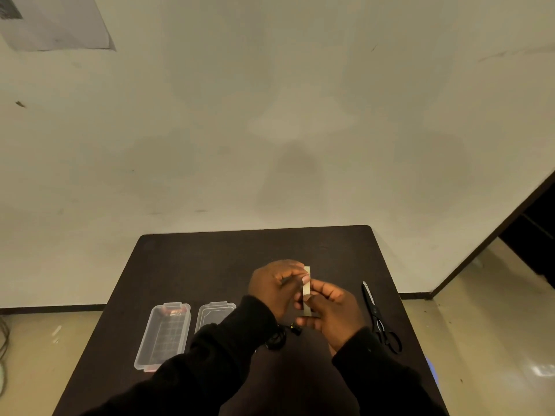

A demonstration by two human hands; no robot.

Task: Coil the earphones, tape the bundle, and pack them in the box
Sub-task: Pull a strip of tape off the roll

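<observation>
Both hands are raised over the middle of the dark table (210, 259) and hold a pale roll of tape (307, 291) edge-on between them. My left hand (276, 286) pinches the tape near its top with thumb and fingers. My right hand (330, 313) grips the roll from the right and below. The black earphones (277, 337) lie coiled on the table under my left wrist, partly hidden by the sleeve. The clear plastic box (163, 334) stands open at the left with its lid (214, 315) lying beside it.
Black scissors (378, 316) lie on the right side of the table, blades pointing away. The table stands against a pale wall. Floor shows on both sides, with a dark opening at the far right.
</observation>
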